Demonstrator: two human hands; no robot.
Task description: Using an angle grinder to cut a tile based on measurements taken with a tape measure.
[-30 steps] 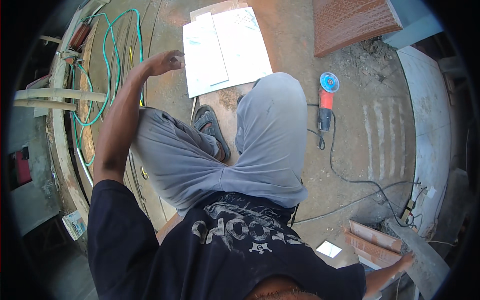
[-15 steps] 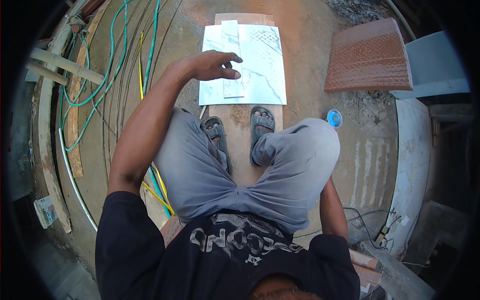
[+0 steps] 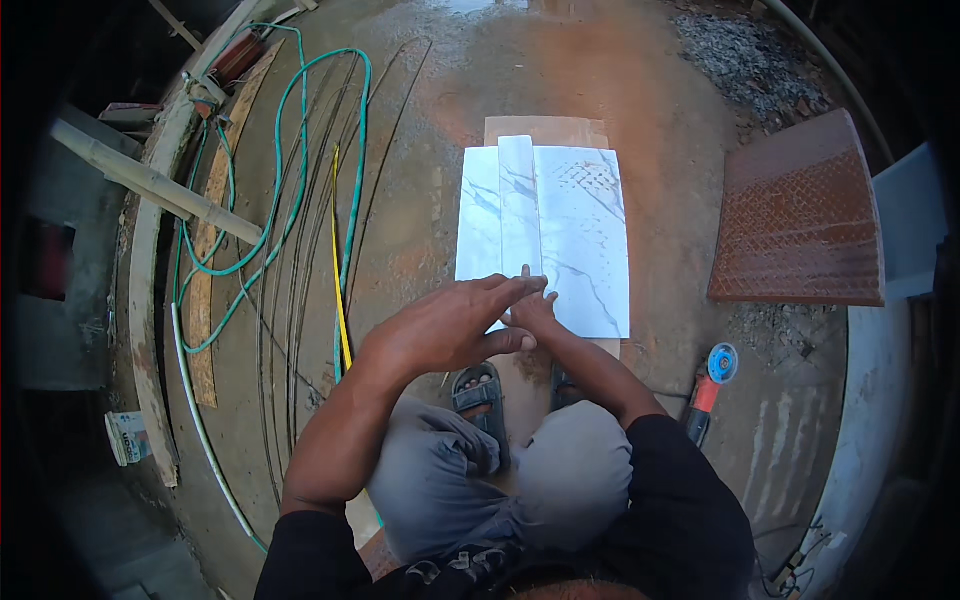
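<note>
At frame centre, both hands meet on the near edge of the narrow marble-look tile strip [image 3: 519, 205], which lies on a larger white tile [image 3: 585, 240]. Left hand [image 3: 450, 325] fingers pressed flat together; right hand [image 3: 532, 308] mostly hidden, grip unclear. Angle grinder [image 3: 708, 385] lies untouched at right, so no cutting is underway.

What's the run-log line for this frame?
posture: squatting | left hand: open, over tile edge | right hand: fingers on narrow tile strip | beneath: marble-look tiles | nearby: angle grinder
</note>
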